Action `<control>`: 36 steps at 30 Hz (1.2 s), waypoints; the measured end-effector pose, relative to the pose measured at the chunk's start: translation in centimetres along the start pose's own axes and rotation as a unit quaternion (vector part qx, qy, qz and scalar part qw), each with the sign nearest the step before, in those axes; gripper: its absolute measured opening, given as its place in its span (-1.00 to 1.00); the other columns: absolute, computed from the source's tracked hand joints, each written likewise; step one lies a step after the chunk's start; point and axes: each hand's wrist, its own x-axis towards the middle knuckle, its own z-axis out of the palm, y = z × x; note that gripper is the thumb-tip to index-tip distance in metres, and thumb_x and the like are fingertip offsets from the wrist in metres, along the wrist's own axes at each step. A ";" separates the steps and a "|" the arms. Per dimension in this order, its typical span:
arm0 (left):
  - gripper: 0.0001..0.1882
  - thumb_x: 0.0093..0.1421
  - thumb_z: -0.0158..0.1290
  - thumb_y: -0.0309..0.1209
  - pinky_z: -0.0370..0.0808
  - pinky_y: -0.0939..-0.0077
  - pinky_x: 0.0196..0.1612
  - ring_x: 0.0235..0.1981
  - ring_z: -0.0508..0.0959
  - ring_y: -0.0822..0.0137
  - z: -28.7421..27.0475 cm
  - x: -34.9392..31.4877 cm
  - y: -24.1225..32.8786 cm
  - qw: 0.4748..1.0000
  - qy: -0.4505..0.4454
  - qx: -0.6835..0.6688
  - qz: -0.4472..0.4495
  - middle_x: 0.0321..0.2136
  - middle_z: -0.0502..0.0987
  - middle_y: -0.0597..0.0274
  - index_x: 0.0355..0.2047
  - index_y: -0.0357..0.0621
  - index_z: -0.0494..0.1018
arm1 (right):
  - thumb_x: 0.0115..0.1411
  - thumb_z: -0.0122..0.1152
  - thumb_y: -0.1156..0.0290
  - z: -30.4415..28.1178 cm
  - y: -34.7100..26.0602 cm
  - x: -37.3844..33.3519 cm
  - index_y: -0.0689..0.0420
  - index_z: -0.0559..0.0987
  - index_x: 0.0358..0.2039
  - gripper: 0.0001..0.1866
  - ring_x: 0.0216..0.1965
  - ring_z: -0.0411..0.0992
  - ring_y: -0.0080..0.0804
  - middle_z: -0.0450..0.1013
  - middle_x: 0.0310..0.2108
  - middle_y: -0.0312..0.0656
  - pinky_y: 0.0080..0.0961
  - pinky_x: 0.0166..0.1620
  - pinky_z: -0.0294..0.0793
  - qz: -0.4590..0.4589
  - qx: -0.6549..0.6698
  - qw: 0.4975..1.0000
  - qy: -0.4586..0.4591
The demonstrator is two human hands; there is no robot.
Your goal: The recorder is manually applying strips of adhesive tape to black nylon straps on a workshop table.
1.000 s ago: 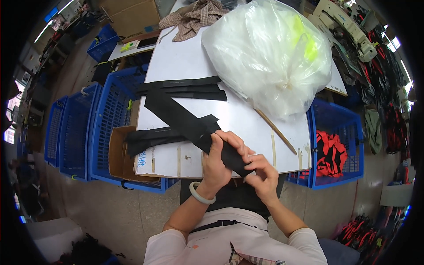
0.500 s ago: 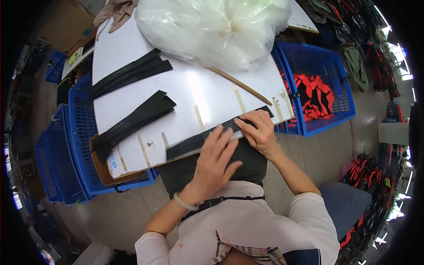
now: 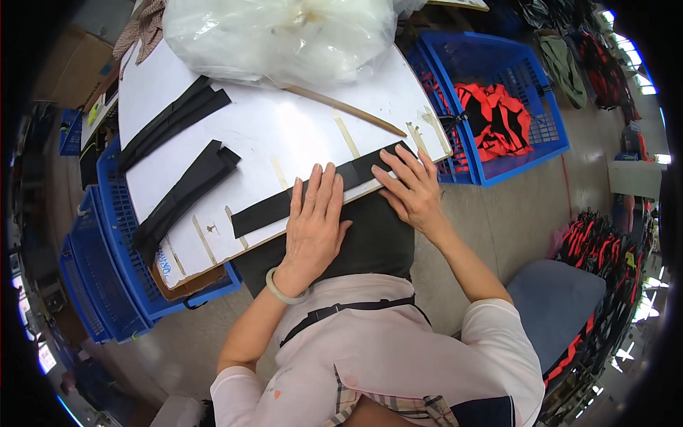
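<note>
A long black fabric strip (image 3: 267, 211) lies flat along the near edge of the white table (image 3: 260, 142). My left hand (image 3: 313, 217) rests on the strip's middle, its fingers stretched out and flat. Over the strip's right end, my right hand (image 3: 413, 188) presses down with fingers extended. Neither hand grips anything; part of the strip is hidden under the fingers. Farther left on the table lie two piles of black strips, a nearer pile (image 3: 188, 188) hanging over the left edge and a farther pile (image 3: 174, 117).
A big translucent plastic bag (image 3: 277, 39) fills the table's far side, with a wooden stick (image 3: 348, 110) in front of it. To the right stands a blue crate (image 3: 523, 167) holding red and black fabric (image 3: 491, 121). Blue crates (image 3: 117, 285) stand at the left. A grey cushioned seat (image 3: 551, 309) is at my right.
My left hand has come down from a blurred sweep to lie flat on the strip. My right hand's fingers have spread out. The whole view has shifted, moving the table leftward and up.
</note>
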 end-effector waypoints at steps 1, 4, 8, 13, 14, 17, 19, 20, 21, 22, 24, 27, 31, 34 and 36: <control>-0.11 -0.06 0.29 -0.46 -0.02 -0.01 0.36 0.37 0.05 -0.03 0.2 0.2 0.3 1.000 0.003 -0.008 -0.002 0.32 0.08 -0.06 0.28 -0.25 0.12 | 0.04 0.34 0.37 0.2 0.3 0.0 -0.12 0.55 0.06 -0.49 0.25 0.24 -0.25 0.39 0.16 -0.31 -0.13 0.29 0.08 -0.001 0.007 1.000 0.015; -0.11 -0.06 0.29 -0.46 -0.04 -0.03 0.36 0.37 0.05 -0.03 0.7 0.5 0.5 1.000 0.008 -0.006 -0.003 0.33 0.07 -0.07 0.28 -0.26 0.12 | 0.04 0.32 0.42 0.2 0.4 0.0 -0.12 0.56 0.05 -0.51 0.24 0.26 -0.26 0.40 0.15 -0.32 -0.15 0.26 0.11 0.003 0.013 0.999 0.033; -0.13 -0.05 0.28 -0.46 -0.04 -0.08 0.35 0.37 0.05 -0.07 1.1 0.6 0.6 0.999 0.024 0.033 0.018 0.32 0.08 -0.09 0.28 -0.26 0.15 | 0.05 0.30 0.45 0.5 0.5 -0.2 -0.13 0.57 0.04 -0.52 0.23 0.27 -0.26 0.41 0.14 -0.33 -0.17 0.26 0.11 0.009 0.014 0.999 0.041; -0.17 -0.05 0.24 -0.48 -0.05 -0.12 0.34 0.36 0.04 -0.12 2.3 0.7 1.5 0.997 0.046 0.057 -0.005 0.31 0.10 -0.12 0.25 -0.28 0.18 | 0.07 0.27 0.46 1.0 0.5 -0.2 -0.13 0.57 0.03 -0.54 0.23 0.27 -0.27 0.41 0.14 -0.32 -0.18 0.26 0.10 0.003 0.019 0.998 0.059; -0.19 -0.05 0.22 -0.49 -0.06 -0.13 0.34 0.37 0.03 -0.13 2.9 0.7 1.6 0.996 0.053 0.068 -0.011 0.31 0.10 -0.13 0.25 -0.29 0.18 | 0.07 0.26 0.47 1.1 0.5 -0.2 -0.14 0.58 0.02 -0.55 0.23 0.28 -0.27 0.41 0.13 -0.32 -0.19 0.26 0.09 0.001 0.015 0.998 0.067; -0.22 -0.03 0.19 -0.48 -0.06 -0.14 0.34 0.36 0.05 -0.16 4.2 0.8 1.7 0.993 0.077 0.093 -0.016 0.30 0.11 -0.14 0.23 -0.30 0.17 | 0.06 0.24 0.48 1.4 0.6 -0.2 -0.15 0.59 0.00 -0.55 0.22 0.29 -0.28 0.43 0.12 -0.31 -0.20 0.26 0.09 -0.001 0.011 0.997 0.077; -0.27 0.01 0.14 -0.47 -0.05 -0.14 0.33 0.35 0.07 -0.17 4.5 0.7 1.5 0.989 0.095 0.109 -0.014 0.30 0.13 -0.14 0.22 -0.30 0.17 | 0.02 0.22 0.50 1.7 0.5 -0.1 -0.15 0.61 -0.02 -0.54 0.20 0.30 -0.30 0.45 0.10 -0.31 -0.23 0.25 0.09 -0.002 0.002 0.996 0.091; -0.32 0.05 0.11 -0.47 -0.03 -0.13 0.33 0.34 0.08 -0.17 4.7 0.8 1.5 0.988 0.112 0.103 -0.012 0.29 0.14 -0.14 0.20 -0.30 0.18 | 0.02 0.21 0.50 1.5 0.6 -0.1 -0.13 0.62 -0.03 -0.55 0.20 0.30 -0.29 0.45 0.09 -0.31 -0.23 0.25 0.09 -0.002 -0.003 0.996 0.085; -0.33 0.06 0.11 -0.47 -0.03 -0.12 0.33 0.34 0.10 -0.17 4.8 1.0 1.6 0.987 0.117 0.106 -0.010 0.28 0.15 -0.13 0.20 -0.29 0.19 | 0.03 0.21 0.51 1.4 0.7 -0.2 -0.13 0.62 -0.04 -0.56 0.20 0.30 -0.29 0.45 0.09 -0.31 -0.23 0.26 0.09 -0.004 -0.006 0.996 0.087; -0.34 0.07 0.10 -0.46 -0.02 -0.11 0.33 0.33 0.11 -0.17 4.9 1.0 1.6 0.986 0.123 0.110 -0.007 0.28 0.16 -0.13 0.19 -0.29 0.19 | 0.03 0.21 0.51 1.5 0.8 -0.2 -0.12 0.63 -0.04 -0.57 0.21 0.29 -0.29 0.45 0.09 -0.30 -0.23 0.26 0.09 -0.005 -0.009 0.996 0.089; -0.38 0.10 0.08 -0.46 0.00 -0.09 0.33 0.32 0.13 -0.16 4.8 1.0 1.6 0.985 0.124 0.120 -0.014 0.27 0.18 -0.12 0.19 -0.28 0.20 | 0.04 0.20 0.51 1.7 0.8 -0.2 -0.12 0.63 -0.05 -0.58 0.21 0.29 -0.28 0.45 0.09 -0.30 -0.22 0.26 0.09 -0.008 -0.003 0.996 0.091; -0.48 0.15 -0.02 -0.47 0.07 -0.11 0.31 0.31 0.14 -0.18 4.8 1.0 1.5 0.983 0.140 0.118 -0.001 0.27 0.18 -0.16 0.14 -0.30 0.25 | 0.05 0.19 0.51 2.0 0.8 -0.3 -0.11 0.64 -0.06 -0.59 0.21 0.28 -0.28 0.45 0.09 -0.29 -0.22 0.27 0.08 -0.009 -0.005 0.996 0.093; -0.50 0.16 -0.03 -0.44 0.07 -0.10 0.30 0.32 0.13 -0.19 4.3 0.8 1.2 0.984 0.134 0.120 -0.003 0.26 0.18 -0.18 0.12 -0.32 0.27 | 0.01 0.29 0.43 0.6 -0.4 0.6 -0.05 0.64 -0.08 -0.61 0.19 0.29 -0.24 0.45 0.08 -0.28 -0.15 0.27 0.06 0.015 0.031 0.997 0.064; -0.53 0.18 -0.05 -0.41 0.06 -0.11 0.31 0.32 0.13 -0.20 4.4 0.7 1.1 0.983 0.134 0.123 -0.002 0.25 0.20 -0.19 0.10 -0.33 0.29 | -0.08 0.40 0.36 -1.2 -2.2 2.8 0.01 0.66 -0.16 -0.62 0.17 0.30 -0.20 0.47 0.02 -0.28 -0.02 0.26 0.03 0.034 0.107 0.993 0.041; -0.48 0.19 -0.05 -0.36 0.06 -0.09 0.32 0.32 0.13 -0.20 4.5 0.6 1.1 0.983 0.133 0.129 -0.010 0.25 0.21 -0.17 0.15 -0.34 0.27 | -0.09 0.41 0.35 -2.2 -4.0 5.0 0.02 0.66 -0.23 -0.67 0.14 0.31 -0.20 0.49 -0.04 -0.31 0.02 0.25 0.02 -0.015 0.105 0.994 0.033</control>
